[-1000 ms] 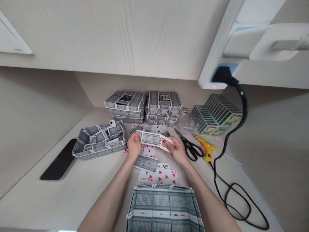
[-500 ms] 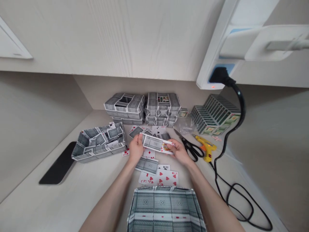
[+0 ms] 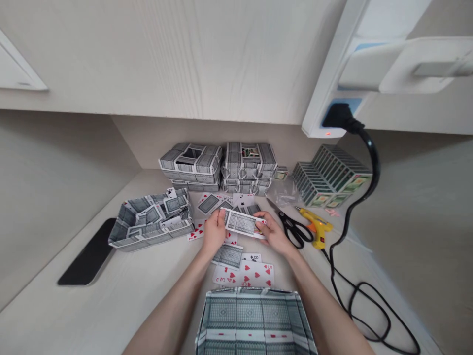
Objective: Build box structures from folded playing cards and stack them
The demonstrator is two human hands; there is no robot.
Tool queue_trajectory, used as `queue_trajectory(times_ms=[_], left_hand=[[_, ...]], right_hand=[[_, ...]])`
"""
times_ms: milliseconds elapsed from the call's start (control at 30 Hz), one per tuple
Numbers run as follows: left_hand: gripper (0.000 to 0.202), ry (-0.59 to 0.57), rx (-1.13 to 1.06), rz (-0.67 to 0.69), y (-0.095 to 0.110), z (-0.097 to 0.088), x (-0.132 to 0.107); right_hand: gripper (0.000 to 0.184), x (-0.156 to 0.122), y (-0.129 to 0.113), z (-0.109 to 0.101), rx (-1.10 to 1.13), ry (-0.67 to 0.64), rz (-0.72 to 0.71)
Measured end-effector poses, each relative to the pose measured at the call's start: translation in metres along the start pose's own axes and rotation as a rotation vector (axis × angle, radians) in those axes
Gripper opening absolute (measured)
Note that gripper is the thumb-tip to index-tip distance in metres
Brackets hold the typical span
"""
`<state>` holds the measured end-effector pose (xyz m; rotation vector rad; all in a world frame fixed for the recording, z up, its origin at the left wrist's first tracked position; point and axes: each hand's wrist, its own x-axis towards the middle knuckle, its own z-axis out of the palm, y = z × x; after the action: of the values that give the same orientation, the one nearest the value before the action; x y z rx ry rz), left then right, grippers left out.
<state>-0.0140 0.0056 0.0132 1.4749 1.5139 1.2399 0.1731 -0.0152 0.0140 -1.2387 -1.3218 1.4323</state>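
Between my hands is a strip of joined playing cards [image 3: 239, 223], grey backs up, held just above the table. My left hand [image 3: 214, 230] pinches its left end. The right end, where some of a card's face shows, is in the closed fingers of my right hand [image 3: 274, 233]. Loose cards lie underneath and nearer me, among them a face-down card piece [image 3: 228, 256] and face-up hearts [image 3: 254, 274]. An open box made of playing cards [image 3: 249, 311] stands closest to me, between my forearms.
A card-built tray with loose cards [image 3: 151, 236] and a black phone [image 3: 86, 254] are at left. Card boxes [image 3: 192, 162] are stacked at the back. To the right are black scissors [image 3: 295, 229], a yellow glue gun [image 3: 317, 228], its looping cable [image 3: 369, 283] and card packs [image 3: 334, 177].
My left hand has moved slightly right, toward my right hand, and the card strip has shifted with it. Less of the card face shows at the strip's right end.
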Motion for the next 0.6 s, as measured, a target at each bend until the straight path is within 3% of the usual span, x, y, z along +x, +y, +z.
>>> queue_trajectory(times_ms=[167, 400, 533, 600], left_hand=[[0.034, -0.047, -0.045, -0.054, 0.0008, 0.0029, -0.0029], [0.038, -0.052, -0.062, -0.020, -0.0016, 0.0036, -0.0037], [0.037, -0.037, -0.121, -0.018, -0.0014, 0.0048, -0.0033], [0.035, -0.076, -0.198, -0.037, 0.0002, 0.0052, -0.0027]], right_hand=[[0.034, 0.0025, 0.0036, -0.0008, 0.042, 0.016, -0.001], [0.039, 0.0026, 0.0024, 0.0037, 0.088, 0.068, -0.021], [0.053, 0.0060, 0.0009, 0.0049, 0.164, 0.200, -0.107], [0.048, 0.0081, 0.0011, 0.0031, 0.207, 0.261, -0.120]])
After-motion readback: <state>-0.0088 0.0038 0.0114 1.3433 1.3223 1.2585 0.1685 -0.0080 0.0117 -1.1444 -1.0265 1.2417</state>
